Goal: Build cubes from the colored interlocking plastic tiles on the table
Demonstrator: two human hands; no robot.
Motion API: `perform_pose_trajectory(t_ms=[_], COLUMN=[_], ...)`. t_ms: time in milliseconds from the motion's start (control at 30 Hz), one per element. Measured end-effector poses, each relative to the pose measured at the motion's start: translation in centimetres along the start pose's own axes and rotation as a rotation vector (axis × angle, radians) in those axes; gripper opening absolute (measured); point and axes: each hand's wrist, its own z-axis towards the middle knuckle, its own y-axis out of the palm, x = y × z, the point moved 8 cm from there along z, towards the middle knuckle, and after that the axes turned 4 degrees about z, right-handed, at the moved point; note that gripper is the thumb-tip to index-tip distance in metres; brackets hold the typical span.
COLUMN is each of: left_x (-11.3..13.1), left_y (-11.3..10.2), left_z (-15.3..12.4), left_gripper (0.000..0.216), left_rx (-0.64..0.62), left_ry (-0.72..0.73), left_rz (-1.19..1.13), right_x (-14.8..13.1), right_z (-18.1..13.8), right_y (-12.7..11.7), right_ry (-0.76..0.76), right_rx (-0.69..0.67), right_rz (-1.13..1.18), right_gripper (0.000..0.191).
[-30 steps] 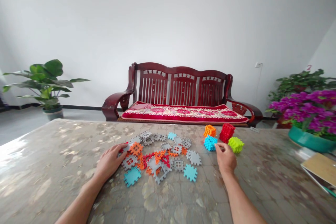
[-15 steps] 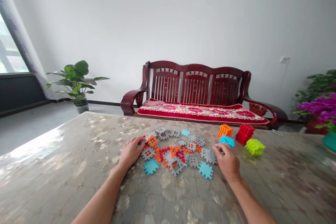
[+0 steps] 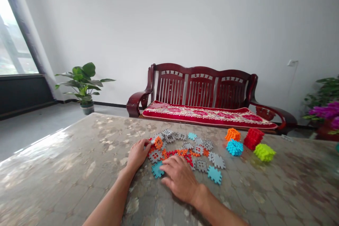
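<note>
The left hand (image 3: pixel 138 153) is resting with loosely curled fingers at the left edge of a heap of flat plastic tiles (image 3: pixel 185 150), fingertips touching a grey tile (image 3: pixel 155 155) without gripping it. The right hand (image 3: pixel 180 178) is lying palm down and spread over the heap's near side, fingers touching a blue tile (image 3: pixel 157 170). The tiles are lying on the marbled table (image 3: pixel 66 169). Well to the right, four assembled cubes are standing: orange cube (image 3: pixel 232 134), red cube (image 3: pixel 253 138), blue cube (image 3: pixel 234 147), green cube (image 3: pixel 264 152)
</note>
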Motion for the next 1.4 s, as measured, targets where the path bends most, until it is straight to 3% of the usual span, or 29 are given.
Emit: perform_pose_trajectory(t_ms=[133, 233, 533, 733, 833, 900, 1067, 1200, 1300, 1400], left_x=[-0.1, -0.1, -0.1, -0.4, -0.3, -0.3, -0.4, 0.2, 1.1, 2.0], left_y=[0.0, 0.0, -0.1, -0.1, -0.2, -0.3, -0.5, -0.1, 0.6, 1.1], left_z=[0.1, 0.0, 0.0, 0.0, 0.0, 0.0, 0.0, -0.2, -0.5, -0.7], left_gripper=[0.020, 0.020, 0.023, 0.029, 0.029, 0.030, 0.029, 0.028, 0.022, 0.019], left_rx=[0.007, 0.010, 0.009, 0.018, 0.034, 0.045, 0.061, 0.034, -0.004, -0.042], left_ry=[-0.004, -0.011, -0.029, -0.054, -0.054, -0.051, -0.050, -0.018, 0.037, 0.096], left_rz=[-0.004, -0.004, -0.035, -0.085, -0.102, -0.111, -0.135, -0.167, -0.196, -0.221], right_x=[-1.0, -0.2, 3.4, 8.0, 11.4, 12.5, 10.8, 10.6, 13.4, 17.5], right_z=[0.5, -0.3, -2.9, -3.2, -4.3, -5.0, -5.1, -3.9, -3.3, -3.7], right_y=[2.0, 1.8, -2.9, -5.1, -4.5, -3.8, -3.2, -4.7, -6.4, -7.3], right_ry=[-0.066, -0.058, 0.075, 0.325, 0.508, 0.553, 0.419, 0.363, 0.440, 0.609], right_rx=[-0.090, -0.086, 0.212, 0.334, 0.280, 0.234, 0.185, 0.170, 0.232, 0.248], right_rz=[-0.046, -0.076, -0.152, -0.247, -0.318, -0.319, -0.189, -0.080, -0.179, -0.332], right_gripper=[0.021, 0.015, 0.030, 0.021, 0.032, 0.036, 0.032, 0.034, 0.032, 0.039])
